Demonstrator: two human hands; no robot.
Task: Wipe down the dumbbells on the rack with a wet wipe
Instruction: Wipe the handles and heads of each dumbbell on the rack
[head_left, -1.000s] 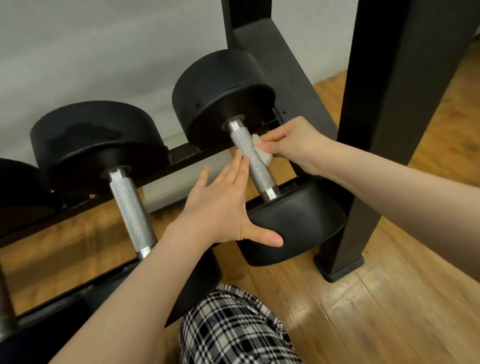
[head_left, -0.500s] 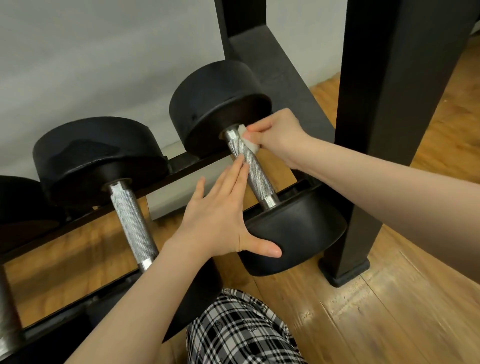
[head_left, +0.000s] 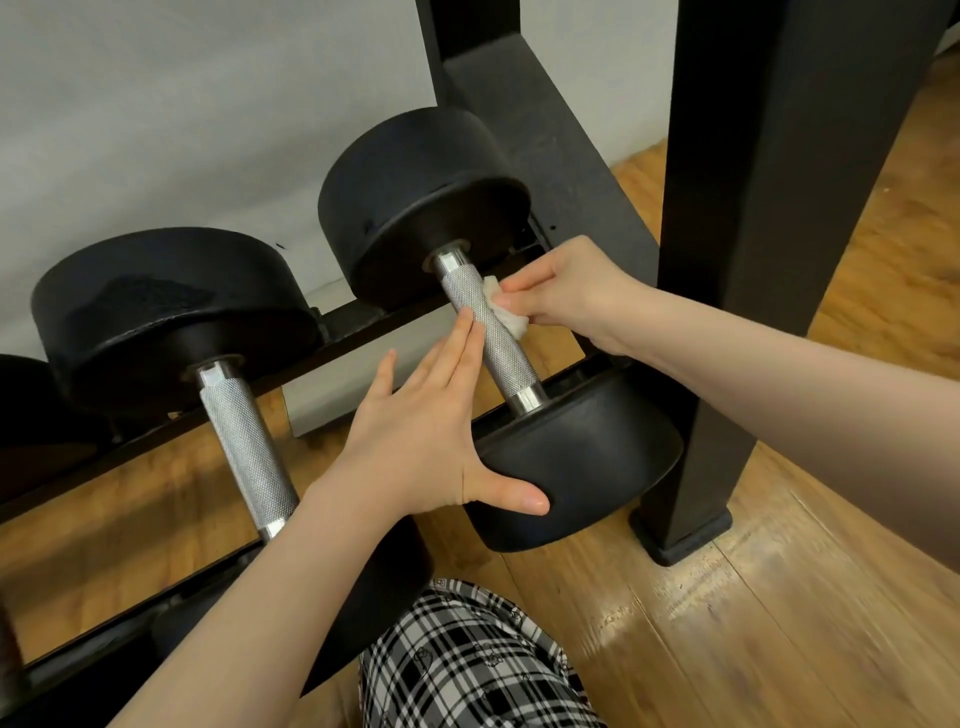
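The right-hand black round-headed dumbbell (head_left: 498, 332) with a knurled silver metal handle lies across the two rails of the black steel rack (head_left: 748, 260), its far head toward the white wall and its near head overhanging the front rail. The right hand (head_left: 566, 291) pinches a small crumpled white wet wipe (head_left: 506, 312) between curled fingers and thumb and presses it against the right side of the handle, just below the far head. The left hand (head_left: 415, 441) is spread flat with straight fingers: its fingertips lie against the left side of the same handle, opposite the wipe, and its thumb rests on the rim of the near head. A second black dumbbell with a knurled silver handle (head_left: 244, 447) sits on the rack just to the left, touched by neither hand. Below, a knee in black-and-white checked cloth (head_left: 467, 665) rests over the glossy wooden plank floor (head_left: 779, 597).
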